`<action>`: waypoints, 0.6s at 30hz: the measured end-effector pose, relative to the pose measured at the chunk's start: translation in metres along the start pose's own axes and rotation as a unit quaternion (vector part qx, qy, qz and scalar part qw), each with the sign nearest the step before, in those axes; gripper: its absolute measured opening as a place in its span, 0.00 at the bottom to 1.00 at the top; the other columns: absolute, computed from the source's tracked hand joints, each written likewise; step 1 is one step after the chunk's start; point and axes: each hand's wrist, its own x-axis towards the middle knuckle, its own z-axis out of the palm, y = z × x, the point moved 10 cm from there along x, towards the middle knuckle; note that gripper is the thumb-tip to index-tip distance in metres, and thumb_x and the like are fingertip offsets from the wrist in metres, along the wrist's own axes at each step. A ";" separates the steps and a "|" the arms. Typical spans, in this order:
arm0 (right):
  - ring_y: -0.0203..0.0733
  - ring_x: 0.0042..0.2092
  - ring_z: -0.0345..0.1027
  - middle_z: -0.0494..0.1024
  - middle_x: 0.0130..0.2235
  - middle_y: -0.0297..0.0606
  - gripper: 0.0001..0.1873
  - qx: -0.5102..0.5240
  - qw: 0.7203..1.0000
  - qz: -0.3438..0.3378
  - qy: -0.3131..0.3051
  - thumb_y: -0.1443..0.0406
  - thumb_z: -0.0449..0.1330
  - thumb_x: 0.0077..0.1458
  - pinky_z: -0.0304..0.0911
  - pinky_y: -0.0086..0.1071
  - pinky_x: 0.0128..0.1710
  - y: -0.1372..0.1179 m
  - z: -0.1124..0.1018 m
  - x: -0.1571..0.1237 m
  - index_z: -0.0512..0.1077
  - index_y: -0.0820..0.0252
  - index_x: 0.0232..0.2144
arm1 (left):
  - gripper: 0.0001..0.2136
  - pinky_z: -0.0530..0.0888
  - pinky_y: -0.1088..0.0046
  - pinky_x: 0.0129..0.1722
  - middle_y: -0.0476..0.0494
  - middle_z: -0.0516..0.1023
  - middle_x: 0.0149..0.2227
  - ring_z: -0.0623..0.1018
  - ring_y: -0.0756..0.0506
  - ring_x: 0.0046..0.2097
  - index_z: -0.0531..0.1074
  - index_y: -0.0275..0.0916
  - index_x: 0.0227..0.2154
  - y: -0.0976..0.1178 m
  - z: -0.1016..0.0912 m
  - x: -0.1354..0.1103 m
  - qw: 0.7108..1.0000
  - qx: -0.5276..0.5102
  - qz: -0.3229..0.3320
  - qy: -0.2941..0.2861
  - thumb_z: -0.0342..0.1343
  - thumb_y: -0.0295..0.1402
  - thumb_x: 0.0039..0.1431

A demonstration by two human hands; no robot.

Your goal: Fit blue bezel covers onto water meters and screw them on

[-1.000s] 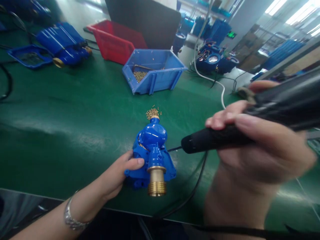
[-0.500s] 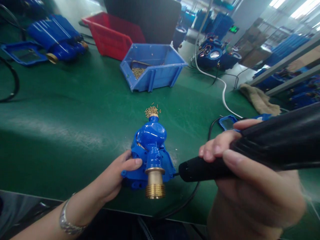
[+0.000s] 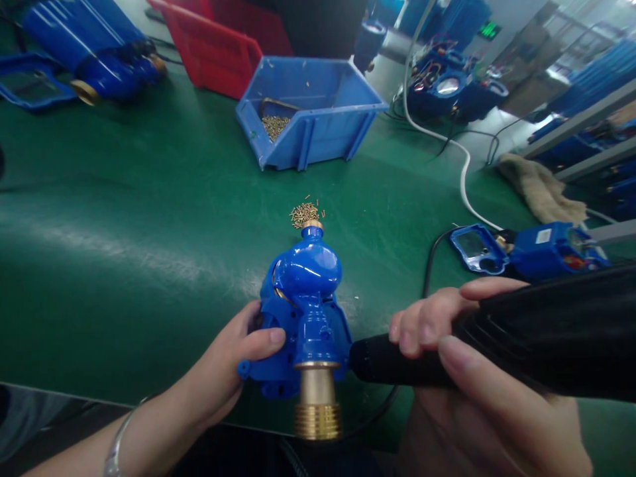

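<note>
A blue water-meter body [image 3: 304, 311] with a brass threaded end [image 3: 317, 405] lies on the green mat near its front edge. My left hand [image 3: 233, 361] grips its left side, thumb on top. My right hand [image 3: 477, 377] is wrapped round a black electric screwdriver [image 3: 501, 348]. The tool's nose touches the right side of the meter body; the bit is hidden. A small heap of brass screws [image 3: 305, 213] lies just beyond the meter.
A blue bin [image 3: 311, 109] holding screws stands behind, with a red bin [image 3: 213, 46] further back. More blue meters lie at the far left [image 3: 94, 53] and right [image 3: 541, 248]. A beige cloth [image 3: 539, 189] and a white cable [image 3: 462, 172] lie at the right.
The screwdriver has come down and leftward until its nose meets the meter body's right side. My left hand has drawn the meter slightly closer to the mat's front edge.
</note>
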 end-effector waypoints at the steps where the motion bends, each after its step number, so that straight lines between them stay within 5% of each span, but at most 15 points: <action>1: 0.34 0.22 0.65 0.69 0.20 0.29 0.15 -0.001 1.000 0.001 -0.002 0.74 0.58 0.41 0.66 0.31 0.24 0.001 0.000 0.000 0.65 0.57 0.33 | 0.28 0.70 0.61 0.44 0.35 0.74 0.45 0.73 0.34 0.46 0.64 0.34 0.47 0.000 0.000 0.000 1.000 -0.004 0.003 -0.003 0.62 0.38 0.43; 14: 0.37 0.21 0.64 0.70 0.21 0.28 0.22 0.030 0.998 -0.012 -0.054 0.73 0.59 0.39 0.62 0.34 0.24 -0.002 0.010 0.003 0.64 0.59 0.41 | 0.26 0.68 0.61 0.46 0.34 0.75 0.45 0.74 0.37 0.44 0.65 0.32 0.46 0.010 0.007 0.000 0.998 0.035 0.026 -0.037 0.60 0.38 0.45; 18: 0.37 0.22 0.63 0.69 0.22 0.29 0.22 -0.001 0.994 -0.088 -0.061 0.72 0.58 0.40 0.63 0.35 0.25 -0.055 0.008 0.006 0.68 0.56 0.42 | 0.25 0.67 0.59 0.47 0.32 0.75 0.44 0.75 0.36 0.43 0.67 0.31 0.46 0.009 0.007 0.001 0.997 0.044 0.016 -0.059 0.60 0.39 0.45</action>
